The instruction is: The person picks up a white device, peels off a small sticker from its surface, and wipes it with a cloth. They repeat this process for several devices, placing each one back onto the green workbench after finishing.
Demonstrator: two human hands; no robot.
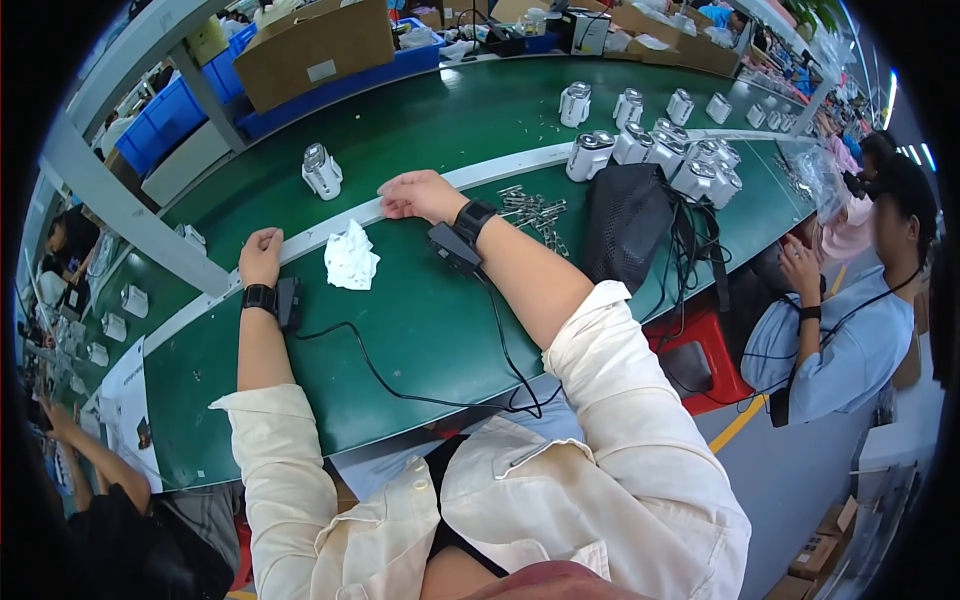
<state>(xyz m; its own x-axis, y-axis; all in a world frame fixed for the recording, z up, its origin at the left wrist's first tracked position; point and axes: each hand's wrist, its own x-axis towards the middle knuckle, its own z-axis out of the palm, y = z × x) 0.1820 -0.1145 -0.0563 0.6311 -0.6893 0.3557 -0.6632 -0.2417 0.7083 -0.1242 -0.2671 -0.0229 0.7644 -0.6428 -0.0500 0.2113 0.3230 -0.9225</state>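
My left hand [260,258] rests by the pale rail along the green bench, fingers curled together with nothing visible in them. Over the same rail, my right hand [425,195] reaches leftward, its fingers stretched loosely and holding nothing. Beyond the rail stands a white device with a silver top [322,172], nearest to my right hand and touched by neither. A crumpled white cloth or paper [351,257] lies between my forearms. Right of my right wrist is a pile of small metal parts [535,213]. Black cabled units are strapped to both wrists.
A black mesh bag [628,222] with cables lies right of my right arm. Several similar white devices [665,150] cluster behind it. A slanted white post [130,190] rises at left. Cardboard boxes [315,55] and blue bins [165,125] line the far side. A person [850,320] sits at right.
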